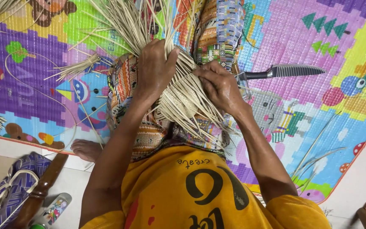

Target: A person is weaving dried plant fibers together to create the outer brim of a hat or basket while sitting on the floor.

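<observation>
the left hand (154,70) is clenched round a bunch of pale straw strands (126,21), pressing them down where they fan out from the woven piece (183,98). the right hand (219,86) pinches the strands at the weave's edge, fingers closed on them. the woven piece rests on the person's lap, over a patterned cloth (128,85). just right of the right hand a dark-handled knife (282,72) lies on the colourful play mat (318,123). loose straw (75,68) lies scattered to the left.
</observation>
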